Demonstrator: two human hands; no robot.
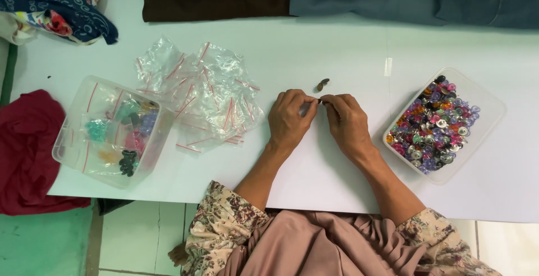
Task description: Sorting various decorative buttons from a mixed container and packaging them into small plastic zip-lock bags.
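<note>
Here, at a white table (314, 163), a person's left hand (289, 120) and right hand (347, 123) meet fingertip to fingertip, both pinched on a small clear bag (308, 107) held between them; something tiny and dark shows at the pinch, though its kind cannot be told. Just beyond the grip lie a few small dark buttons (322, 84), loose on the tabletop. Well out to the right of the hands stands an open clear tray of mixed coloured buttons (435, 123); to the left lie a heap of empty clear zip bags (199, 93) with red seal strips, and farther left a clear tub (109, 133) of filled bags. The risk, judged from this hold: the bag is slick and the pinch narrow, so a slip could let its contents scatter, and the loose buttons near the knuckles could be knocked away.
</note>
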